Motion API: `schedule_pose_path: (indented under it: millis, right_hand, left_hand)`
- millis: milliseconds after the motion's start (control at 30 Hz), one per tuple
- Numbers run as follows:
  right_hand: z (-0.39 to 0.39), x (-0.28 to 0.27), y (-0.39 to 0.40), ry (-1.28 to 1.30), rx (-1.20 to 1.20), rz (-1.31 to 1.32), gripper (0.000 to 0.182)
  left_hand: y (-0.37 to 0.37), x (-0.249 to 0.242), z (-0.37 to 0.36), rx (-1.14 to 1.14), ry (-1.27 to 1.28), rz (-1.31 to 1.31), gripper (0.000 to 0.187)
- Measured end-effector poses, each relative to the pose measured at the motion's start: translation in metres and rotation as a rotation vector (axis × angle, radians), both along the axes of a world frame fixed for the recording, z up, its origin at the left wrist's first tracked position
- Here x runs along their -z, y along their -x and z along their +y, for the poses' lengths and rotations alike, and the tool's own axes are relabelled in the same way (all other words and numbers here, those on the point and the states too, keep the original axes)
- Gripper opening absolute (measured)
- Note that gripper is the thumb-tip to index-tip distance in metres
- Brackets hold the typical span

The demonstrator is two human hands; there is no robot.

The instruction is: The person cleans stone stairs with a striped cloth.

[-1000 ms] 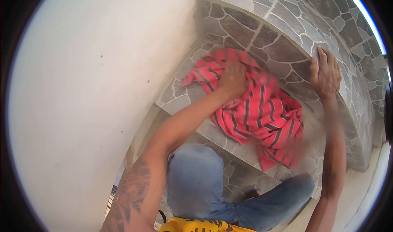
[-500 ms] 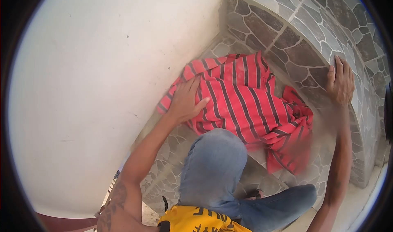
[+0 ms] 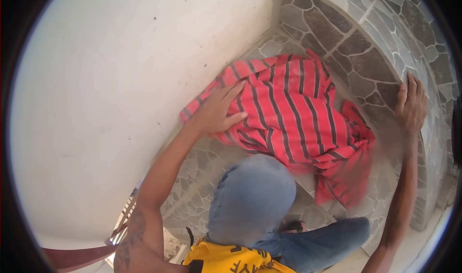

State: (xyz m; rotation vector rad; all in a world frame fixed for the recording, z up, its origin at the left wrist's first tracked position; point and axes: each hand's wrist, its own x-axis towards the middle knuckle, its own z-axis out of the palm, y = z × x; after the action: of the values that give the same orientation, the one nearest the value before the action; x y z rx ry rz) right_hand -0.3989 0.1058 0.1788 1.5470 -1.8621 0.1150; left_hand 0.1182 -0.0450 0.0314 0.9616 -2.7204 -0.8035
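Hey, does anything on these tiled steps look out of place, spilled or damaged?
Nothing looks damaged or spilled. The red striped cloth lies bunched on the stone-pattern step, one end hanging over the edge, under the left hand.

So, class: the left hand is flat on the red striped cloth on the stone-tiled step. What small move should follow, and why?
Probably sweep the left hand and the red striped cloth rightward along the stone-tiled step, since the cloth is bunched against the white wall, while the right hand braces on the riser.
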Motion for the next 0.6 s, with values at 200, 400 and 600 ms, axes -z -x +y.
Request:
schedule_pose_path:
  millis: [200,400,600]
  right_hand:
    - [0.0,0.003,0.005,-0.02,-0.014,0.003,0.044]
    - [-0.001,0.002,0.007,-0.039,-0.014,0.034,0.046]
    - [-0.002,0.008,0.021,-0.048,-0.008,0.07,0.046]
  left_hand:
    - [0.083,0.026,-0.067,0.104,0.043,0.237,0.086]
    - [-0.018,0.007,0.009,0.014,-0.025,0.093,0.083]
    - [0.046,0.02,-0.044,0.113,0.052,0.032,0.082]
